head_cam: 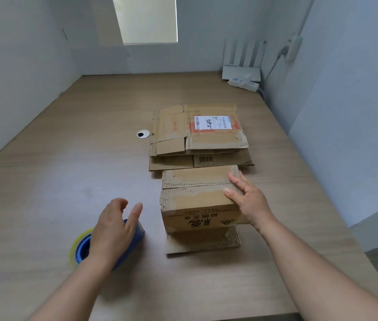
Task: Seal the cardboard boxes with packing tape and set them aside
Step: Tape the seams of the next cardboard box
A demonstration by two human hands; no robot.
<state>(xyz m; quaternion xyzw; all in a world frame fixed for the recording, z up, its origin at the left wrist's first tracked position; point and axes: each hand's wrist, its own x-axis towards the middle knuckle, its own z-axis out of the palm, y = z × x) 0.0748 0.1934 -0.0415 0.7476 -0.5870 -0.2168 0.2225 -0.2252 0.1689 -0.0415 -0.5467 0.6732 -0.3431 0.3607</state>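
- Head view: my left hand (114,230) hovers over the blue tape dispenser (134,235), fingers loose and spread apart, not closed round anything. The hand is a bit blurred, and I cannot tell whether my palm touches the dispenser.
- The tape roll (78,247) sits on the dispenser's near-left end, with a yellowish rim around a blue hub. It sticks out past my wrist.
- My right hand (245,198) lies flat on the cardboard box (195,202). The fingers are straight on the right part of the top and the thumb points left just below the seam. It is holding nothing, only resting there.
- The box stands in front of me, slightly right of centre on the surface (67,181). Both top flaps are folded shut and meet in a seam that runs left to right. Dark printed characters on its near face read upside down from where I am.
- Under the box lies a flat corrugated sheet (206,243), showing at the near side.
- Just beyond the box is a stack of flattened boxes (176,144). The top one carries a white shipping label (213,122).
- A round cable grommet (143,134) is set in the surface just left of that stack.
- In the far right corner lie a white power strip (244,84) and a white device with upright antennas (241,71) against the wall.
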